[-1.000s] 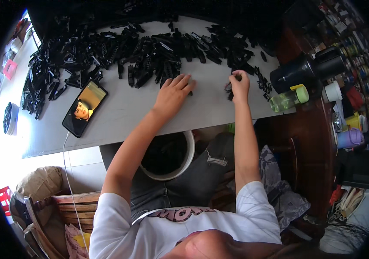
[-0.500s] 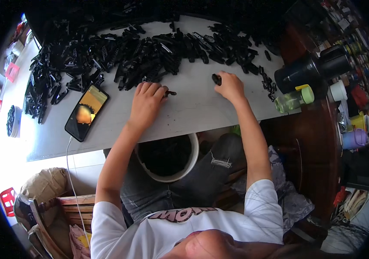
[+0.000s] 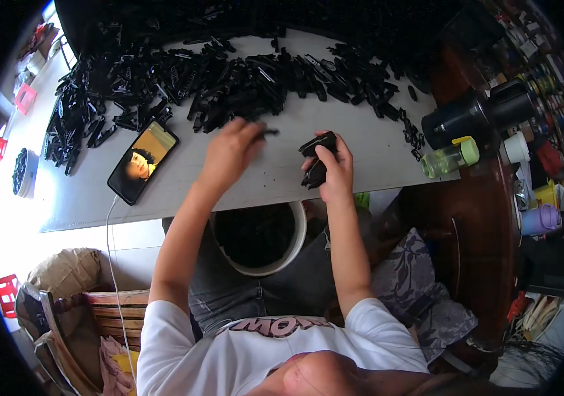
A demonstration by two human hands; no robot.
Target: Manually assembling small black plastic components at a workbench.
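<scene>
Starting with the left hand point(image 3: 230, 158), blurred, with its grip pinched on a small dark piece point(image 3: 270, 132) poking out toward 2 o'clock. Across to the right hand point(image 3: 339, 169), clamped around black pieces point(image 3: 315, 175) jutting out from 9 to 11 o'clock, over the surface point(image 3: 387, 157). Probably light and stiff, maybe slippery (likely snappable at thin ends), so best taken mid-length. Looking longish, faintly glossy, much like the heap point(image 3: 250, 87) beyond at 12 o'clock.
</scene>
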